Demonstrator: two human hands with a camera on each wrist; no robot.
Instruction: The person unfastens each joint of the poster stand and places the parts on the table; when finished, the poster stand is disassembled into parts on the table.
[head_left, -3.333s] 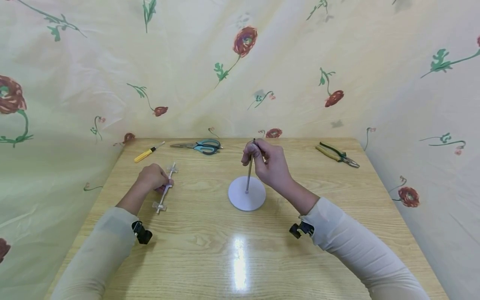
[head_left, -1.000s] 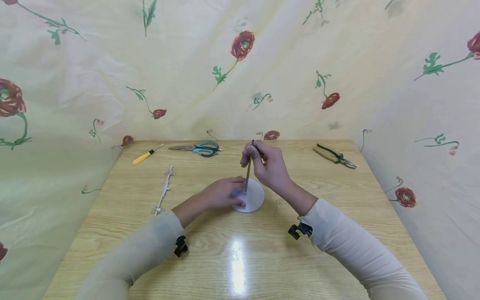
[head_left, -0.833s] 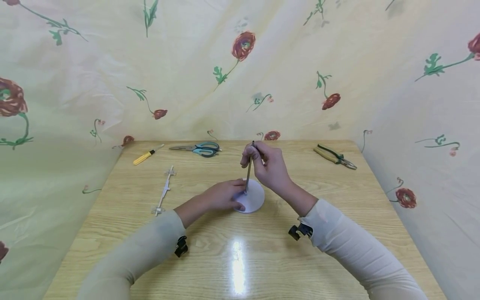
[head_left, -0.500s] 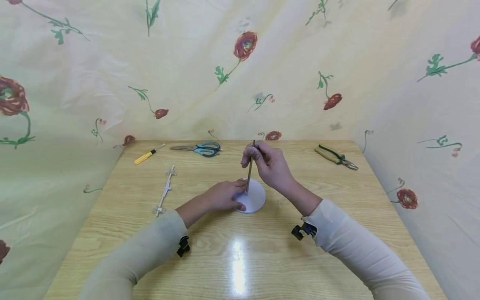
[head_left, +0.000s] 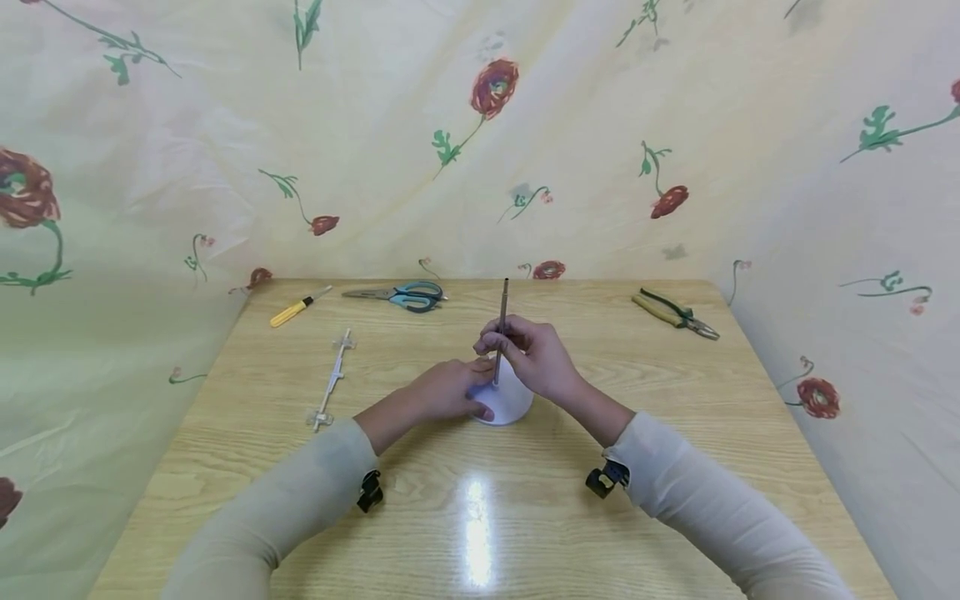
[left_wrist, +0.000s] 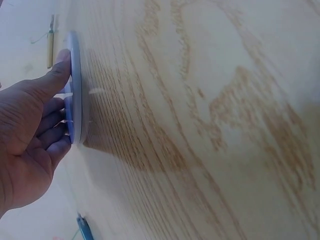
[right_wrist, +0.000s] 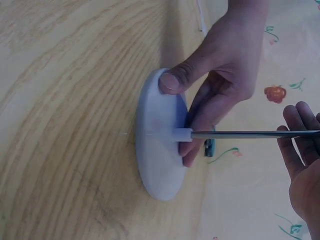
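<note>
A white round base [head_left: 513, 404] lies flat on the table, with a thin metal rod [right_wrist: 235, 134] standing from the short collar [right_wrist: 183, 134] at its centre. My left hand [head_left: 446, 390] rests on the base's upper face, thumb near the rim and fingers beside the collar. In the left wrist view those fingers [left_wrist: 60, 146] are spread along the disc. My right hand [head_left: 542, 358] pinches the rod between thumb and fingers, partway down, and the rod's dark tip sticks up above it.
A white bar [head_left: 332, 379] with clear clips at both ends lies on the left. Along the back are a yellow-handled screwdriver [head_left: 291, 313], blue-handled scissors [head_left: 416, 296] and pliers [head_left: 671, 312]. Flower-printed cloth [head_left: 360, 125] walls the wooden table [head_left: 420, 533].
My left hand has let go of the clipped bar and come right onto the base. Within the last half second my right hand has moved down the rod, baring its upper end.
</note>
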